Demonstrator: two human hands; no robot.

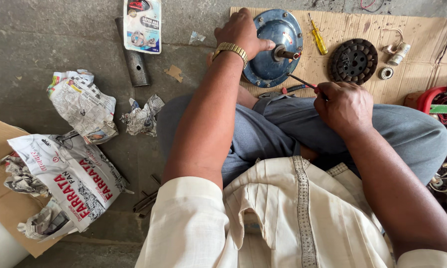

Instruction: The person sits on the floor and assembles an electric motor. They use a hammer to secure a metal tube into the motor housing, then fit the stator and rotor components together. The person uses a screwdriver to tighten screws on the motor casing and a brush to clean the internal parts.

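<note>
I sit cross-legged on a concrete floor. My left hand (240, 31), with a gold watch on the wrist, grips the rim of a round blue metal motor housing (273, 47) that stands on edge, its shaft pointing right. My right hand (343, 105) holds a thin red-handled screwdriver (302, 82), its tip aimed at the lower side of the housing near the shaft.
A cardboard sheet (421, 44) under the housing carries a yellow screwdriver (318, 35), a black round motor core (353, 60), a bearing (386, 73) and a small capacitor (399, 52). To the left lie a metal pipe (134, 62), a tube package (142, 25), crumpled newspaper (82, 104) and a printed bag (69, 181).
</note>
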